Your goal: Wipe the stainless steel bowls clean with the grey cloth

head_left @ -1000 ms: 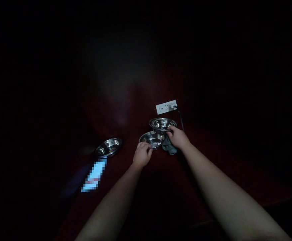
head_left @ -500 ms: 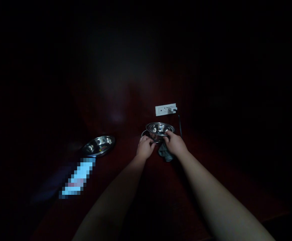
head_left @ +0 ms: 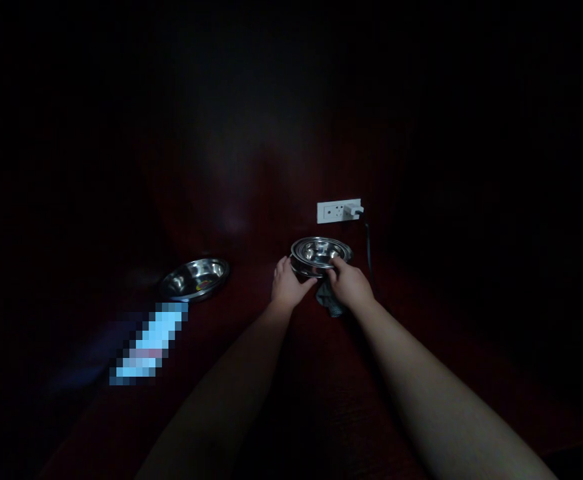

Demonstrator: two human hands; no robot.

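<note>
In the middle of the head view is a set of shiny steel bowls, nested with several rims showing. My right hand grips the front right of the rim, thumb over the inner edge. Around the left side curves my left hand, its fingers along the outer wall and its thumb stretched under the front. A dark grey-green cloth lies crumpled just below the bowls, partly covered by my right hand.
Another shallow steel bowl sits to the left on the dark red surface. In front of it glows a blurred-out bright screen. A white wall socket holds a plug, with a dark cable hanging down. Darkness hides the surroundings.
The upper bowl has gone down into the lower one, so their rims now sit close together. My left hand has shifted its fingers to the outer left side. The view has tilted slightly.
</note>
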